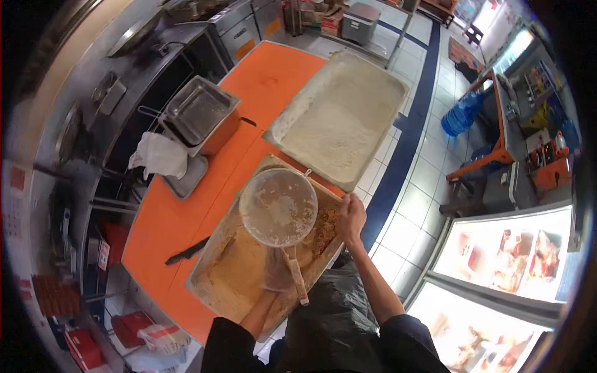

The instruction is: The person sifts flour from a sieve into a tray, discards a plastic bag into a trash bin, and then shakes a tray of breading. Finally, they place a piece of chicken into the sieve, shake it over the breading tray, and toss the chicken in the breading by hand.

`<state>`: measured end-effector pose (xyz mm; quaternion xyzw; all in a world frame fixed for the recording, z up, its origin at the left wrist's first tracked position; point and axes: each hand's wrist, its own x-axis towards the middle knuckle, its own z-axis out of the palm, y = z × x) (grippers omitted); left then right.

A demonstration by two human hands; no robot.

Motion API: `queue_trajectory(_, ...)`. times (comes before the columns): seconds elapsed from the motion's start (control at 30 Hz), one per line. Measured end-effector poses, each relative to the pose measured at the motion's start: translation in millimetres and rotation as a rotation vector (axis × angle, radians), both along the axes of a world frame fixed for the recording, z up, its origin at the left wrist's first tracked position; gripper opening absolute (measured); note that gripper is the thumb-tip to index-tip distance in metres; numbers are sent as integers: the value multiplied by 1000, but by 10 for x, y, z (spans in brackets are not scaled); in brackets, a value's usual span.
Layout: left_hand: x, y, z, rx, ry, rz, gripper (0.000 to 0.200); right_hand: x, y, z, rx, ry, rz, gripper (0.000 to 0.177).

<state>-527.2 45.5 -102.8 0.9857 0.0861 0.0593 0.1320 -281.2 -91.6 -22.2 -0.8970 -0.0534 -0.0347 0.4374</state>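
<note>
A round sieve (278, 207) with a white-dusted mesh lies over a deep metal tray (202, 266) of tan powder, its worn handle (297, 281) pointing toward my body. Brown crumbly pieces (326, 231) show at the tray's right side. My left hand (277, 273), smeared by motion, is low over the powder beside the handle; its fingers cannot be made out. At the tray's right edge, my right hand (352, 217) is closed around the rim. Beyond it, a larger tray (341, 115) holds pale powder.
The orange table (163, 239) bears a black-handled knife (186, 252), stacked metal pans (199, 112) and a white cloth (159, 155). Metal kitchen units line the left. Lit display panels (507, 255) and a blue water bottle (462, 115) are on the right.
</note>
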Motion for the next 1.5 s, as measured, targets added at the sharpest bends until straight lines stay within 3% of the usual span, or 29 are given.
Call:
queue_trajectory(0.1,290,-52,-63,-80,111,-49,81,6,-29,-97,-107,-120,40,26)
queue_trajectory(0.37,39,-33,-45,-115,212,-87,80,11,-42,-202,-149,-108,-1,29)
queue_trajectory(0.63,337,8,-244,-219,263,-117,78,51,-12,-88,-119,-130,18,30)
queue_trajectory(0.83,391,121,-263,-452,336,-86,78,41,-1,-63,-122,-152,18,31)
queue_trajectory(1.07,-316,165,282,-1306,436,279,77,59,-14,-210,-111,-190,-3,35)
queue_trajectory(1.17,-580,180,627,-1566,380,485,76,42,-17,-229,-181,-167,-22,28)
queue_trajectory(1.33,-860,305,1191,-1769,131,823,75,43,-8,-180,-88,-134,-6,39)
queue_trajectory(1.5,-638,545,1664,-1775,-155,994,61,32,-47,-133,-104,-127,23,33)
